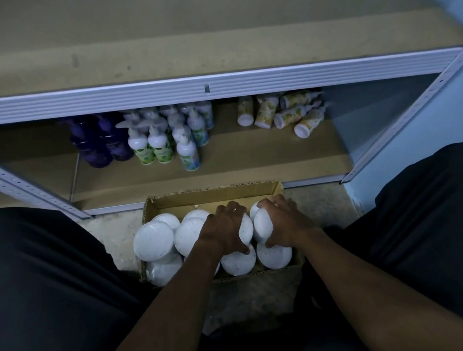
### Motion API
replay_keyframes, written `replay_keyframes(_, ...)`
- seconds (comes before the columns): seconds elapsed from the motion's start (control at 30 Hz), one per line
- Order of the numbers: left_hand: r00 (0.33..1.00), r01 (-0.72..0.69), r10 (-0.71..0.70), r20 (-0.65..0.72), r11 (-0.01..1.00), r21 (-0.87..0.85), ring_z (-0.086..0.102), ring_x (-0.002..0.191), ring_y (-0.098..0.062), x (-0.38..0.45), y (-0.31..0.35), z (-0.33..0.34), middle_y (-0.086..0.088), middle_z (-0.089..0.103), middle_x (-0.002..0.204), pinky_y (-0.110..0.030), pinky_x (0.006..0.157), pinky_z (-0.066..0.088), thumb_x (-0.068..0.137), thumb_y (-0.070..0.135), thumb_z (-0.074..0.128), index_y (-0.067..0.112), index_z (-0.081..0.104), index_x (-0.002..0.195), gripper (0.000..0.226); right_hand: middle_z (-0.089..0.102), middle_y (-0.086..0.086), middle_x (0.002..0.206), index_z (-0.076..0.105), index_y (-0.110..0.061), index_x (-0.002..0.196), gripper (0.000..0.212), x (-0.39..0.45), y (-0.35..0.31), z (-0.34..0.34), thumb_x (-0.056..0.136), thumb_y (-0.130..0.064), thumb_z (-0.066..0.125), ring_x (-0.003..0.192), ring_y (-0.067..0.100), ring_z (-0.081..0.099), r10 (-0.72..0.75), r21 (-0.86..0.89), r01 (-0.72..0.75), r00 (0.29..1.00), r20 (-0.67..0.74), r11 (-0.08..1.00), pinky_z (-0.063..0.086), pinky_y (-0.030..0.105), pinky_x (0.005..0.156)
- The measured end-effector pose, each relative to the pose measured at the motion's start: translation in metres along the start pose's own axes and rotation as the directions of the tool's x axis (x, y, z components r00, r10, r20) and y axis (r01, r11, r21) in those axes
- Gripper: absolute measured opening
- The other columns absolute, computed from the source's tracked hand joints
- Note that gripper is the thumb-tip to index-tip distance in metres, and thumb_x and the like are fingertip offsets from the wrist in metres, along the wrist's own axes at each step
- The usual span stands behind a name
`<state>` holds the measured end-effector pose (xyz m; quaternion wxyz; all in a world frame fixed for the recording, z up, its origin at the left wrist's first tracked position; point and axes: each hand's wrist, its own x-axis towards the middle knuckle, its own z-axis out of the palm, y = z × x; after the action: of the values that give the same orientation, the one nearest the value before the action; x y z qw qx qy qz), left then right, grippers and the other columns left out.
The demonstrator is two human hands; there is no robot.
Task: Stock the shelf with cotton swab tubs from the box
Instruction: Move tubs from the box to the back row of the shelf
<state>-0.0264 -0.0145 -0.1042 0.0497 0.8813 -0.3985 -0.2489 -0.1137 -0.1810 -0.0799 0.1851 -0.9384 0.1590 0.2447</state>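
An open cardboard box [212, 197] sits on the floor between my knees, holding several round white cotton swab tubs [153, 241]. My left hand [224, 229] curls around one tub [246, 229] in the middle of the box. My right hand [285, 221] grips the neighbouring tub [262, 225] at the right side. Both tubs sit slightly above the others. The upper shelf board [175, 29] in front of me is brown and bare.
The lower shelf [222, 159] carries purple bottles [102, 142], white pump bottles [161, 140] and toppled yellow-patterned bottles [290, 114]. A grey metal shelf rail [206, 85] crosses the view. A blue wall [452, 116] stands at right. My dark-clad legs flank the box.
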Motion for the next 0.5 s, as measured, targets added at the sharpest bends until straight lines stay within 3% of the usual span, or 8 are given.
replay_keyframes(0.5, 1.000, -0.012, 0.011, -0.025, 0.998, -0.054, 0.042, 0.126, -0.029, -0.005, 0.004, -0.025, -0.006, 0.039, 0.144, -0.046, 0.098, 0.045, 0.070, 0.045, 0.078, 0.016, 0.037, 0.147, 0.092, 0.028, 0.003, 0.146, 0.036, -0.032, 0.143, 0.089, -0.005, -0.006, -0.013, 0.069, -0.029, 0.085, 0.130, 0.033, 0.034, -0.010, 0.035, 0.012, 0.999, -0.045, 0.999, 0.048, 0.044, 0.093)
